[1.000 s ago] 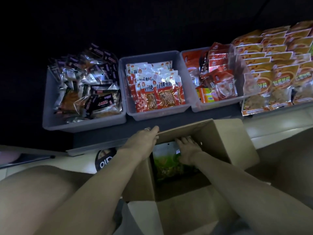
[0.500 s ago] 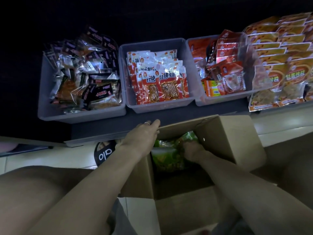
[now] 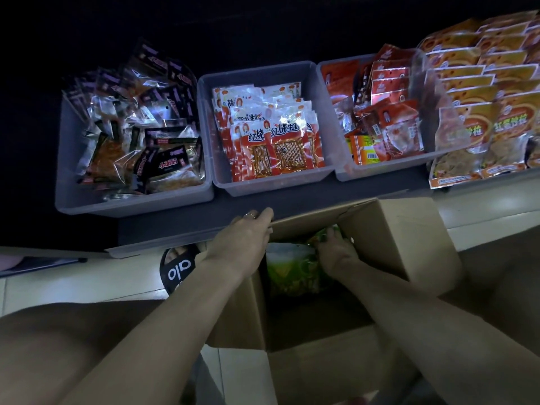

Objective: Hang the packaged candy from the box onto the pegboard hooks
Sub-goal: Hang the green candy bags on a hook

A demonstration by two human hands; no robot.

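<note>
Down in the open cardboard box [image 3: 403, 238], green candy packets [image 3: 287, 270] sit just under the right hand [image 3: 336, 252], whose fingers curl over their far top edge. The left hand [image 3: 242, 241] rests flat, fingers fairly straight, on the box's far-left rim. Farther off, three grey bins [image 3: 271, 187] of snacks line the shelf.
</note>
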